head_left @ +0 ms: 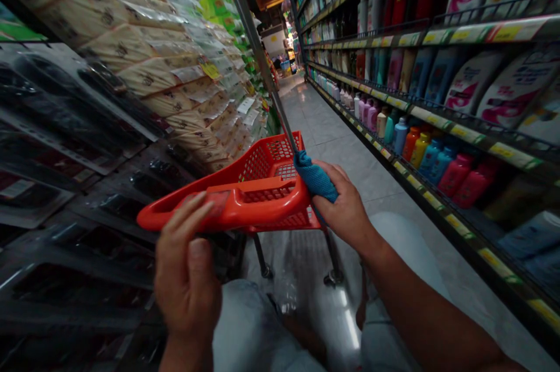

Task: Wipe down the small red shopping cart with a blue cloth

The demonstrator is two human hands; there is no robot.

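My right hand (345, 209) is closed around a bunched blue cloth (317, 176), which wraps a slim metal pole (275, 92). The pole slants up and left to a dark part at the top edge. Just beyond, a red plastic shopping cart (266, 206) stands with its perforated basket facing the aisle. My left hand (188, 279) is raised with fingers stretched, in front of the left side of the cart's handle; whether the fingertips touch it I cannot tell. Nothing shows in that hand. Below the basket, the cart's legs and small wheels (335, 276) rest on the floor.
Shelves of bottles (420, 150) line the right side, with price labels along the edges. Stacked beige packs (144, 63) and hanging dark packaged goods (61, 127) rise on the left. Grey tile floor (336, 144) runs down the aisle. My knees (262, 325) are bent below.
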